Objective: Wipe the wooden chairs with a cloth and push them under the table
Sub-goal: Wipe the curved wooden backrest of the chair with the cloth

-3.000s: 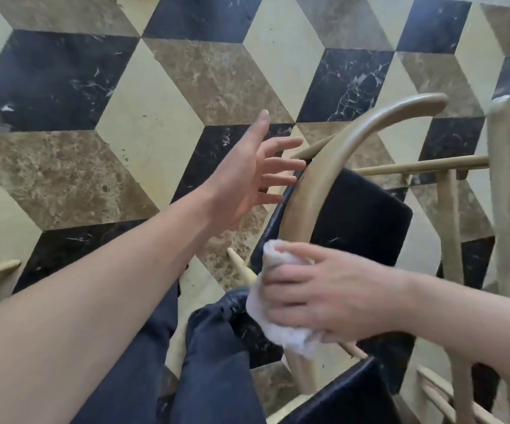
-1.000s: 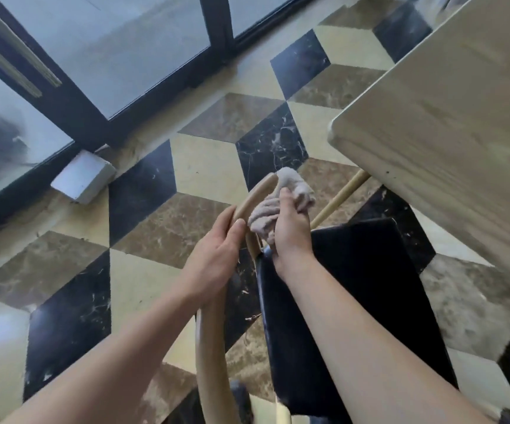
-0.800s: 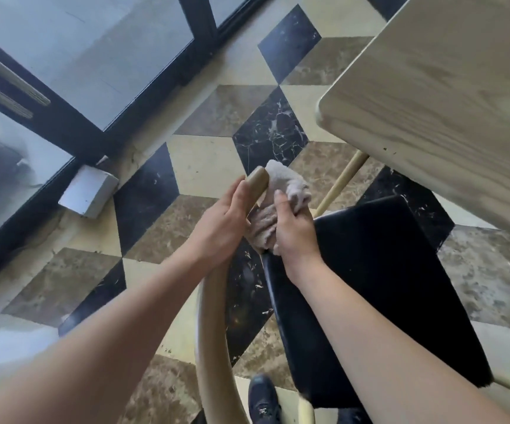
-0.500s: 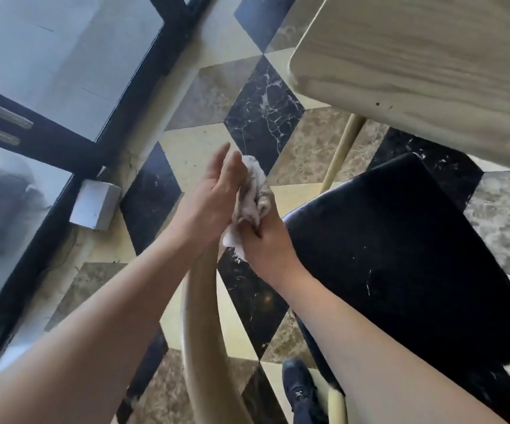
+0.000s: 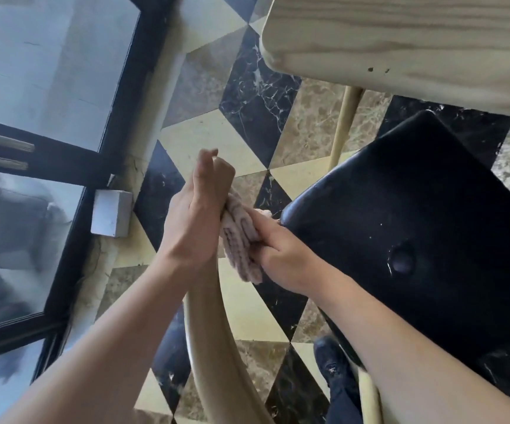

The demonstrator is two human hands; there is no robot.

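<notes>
A pale wooden chair with a curved back rail [image 5: 217, 347] and a black seat cushion [image 5: 415, 228] stands below me, its front partly under the light wooden table [image 5: 415, 35]. My right hand [image 5: 281, 255] grips a whitish cloth [image 5: 240, 240] pressed against the end of the curved rail. My left hand [image 5: 200, 209] rests against the rail's other side, fingers straight and together, touching the cloth. The rail's tip is hidden between my hands.
The floor is a marble pattern of black, brown and cream diamonds [image 5: 259, 96]. A dark-framed glass door [image 5: 119, 111] runs along the left, with a small white box [image 5: 111, 214] at its base. My dark shoe [image 5: 330, 362] shows below the seat.
The view has swung further down over the chair. My right hand has slid the cloth down along the rail's end, and my left hand has stayed against the rail beside it.
</notes>
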